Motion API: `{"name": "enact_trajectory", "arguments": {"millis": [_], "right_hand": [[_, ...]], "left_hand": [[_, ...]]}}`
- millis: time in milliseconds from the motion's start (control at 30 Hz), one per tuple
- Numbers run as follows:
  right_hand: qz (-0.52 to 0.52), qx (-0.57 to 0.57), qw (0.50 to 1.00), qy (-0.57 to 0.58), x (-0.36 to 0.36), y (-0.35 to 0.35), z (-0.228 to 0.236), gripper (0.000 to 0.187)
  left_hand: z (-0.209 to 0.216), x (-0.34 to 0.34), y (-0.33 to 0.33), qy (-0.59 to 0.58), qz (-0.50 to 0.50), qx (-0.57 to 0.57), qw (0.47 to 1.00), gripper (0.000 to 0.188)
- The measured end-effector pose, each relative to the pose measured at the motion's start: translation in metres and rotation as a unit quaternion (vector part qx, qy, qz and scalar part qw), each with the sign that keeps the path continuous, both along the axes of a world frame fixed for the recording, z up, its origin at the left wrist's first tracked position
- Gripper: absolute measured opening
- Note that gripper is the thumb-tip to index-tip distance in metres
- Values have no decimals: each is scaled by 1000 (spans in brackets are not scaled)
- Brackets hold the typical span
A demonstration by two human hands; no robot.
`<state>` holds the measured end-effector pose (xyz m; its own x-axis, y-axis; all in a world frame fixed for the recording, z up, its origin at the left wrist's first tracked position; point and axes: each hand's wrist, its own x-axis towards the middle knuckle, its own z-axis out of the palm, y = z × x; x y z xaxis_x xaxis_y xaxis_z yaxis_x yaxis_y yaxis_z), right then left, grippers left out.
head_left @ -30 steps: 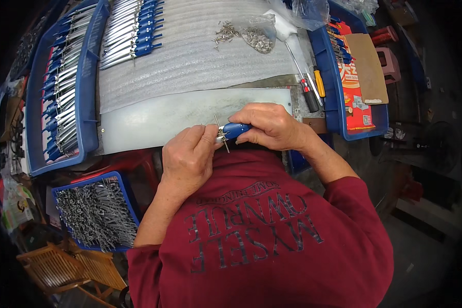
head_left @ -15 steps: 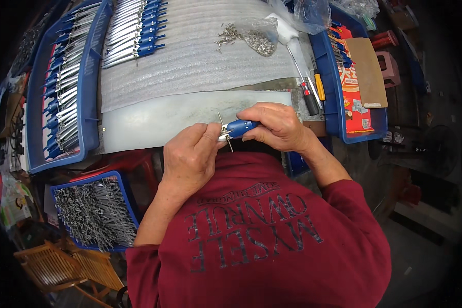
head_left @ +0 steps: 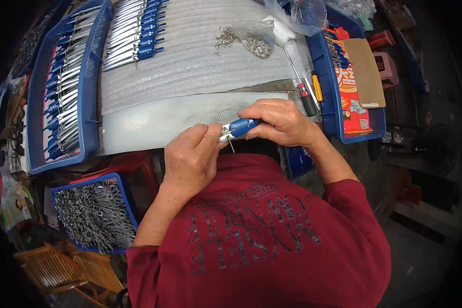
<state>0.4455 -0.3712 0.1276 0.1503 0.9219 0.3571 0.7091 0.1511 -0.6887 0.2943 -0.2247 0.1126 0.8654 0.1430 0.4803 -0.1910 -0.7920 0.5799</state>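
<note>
Between my two hands, just past the near edge of the worktop, is a blue-and-silver part with small holes in its blue end. A thin metal pin sticks out of it on both sides, lying crosswise. My left hand is closed on the silver end, its fingers hiding most of that side. Thumb and fingers of my right hand pinch the tip of the blue end. Similar parts lie in a row on the foam sheet ahead.
A blue tray of like parts stands at the left. Loose small metal pins spill from a clear bag. Screwdrivers lie beside a right-hand blue tray. A bin of grey metal pieces sits low left.
The part stays in both hands with hardly any movement. My right hand has shifted very slightly along the blue end.
</note>
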Motion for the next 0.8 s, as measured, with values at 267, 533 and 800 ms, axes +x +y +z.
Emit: {"name": "enact_trajectory", "arguments": {"millis": [267,533,800], "right_hand": [[-51,26,998,-19,-7,-1,-8,32],[-17,6,1000,4,-3,0,-4,31],[-18,5,1000,7,-5,1,-1,30]], "left_hand": [[-1,-1,-4,-3,38,25,999,28],[0,-2,1,-7,18,20,1000,28],[-2,-4,1,-20,23,27,999,29]]}}
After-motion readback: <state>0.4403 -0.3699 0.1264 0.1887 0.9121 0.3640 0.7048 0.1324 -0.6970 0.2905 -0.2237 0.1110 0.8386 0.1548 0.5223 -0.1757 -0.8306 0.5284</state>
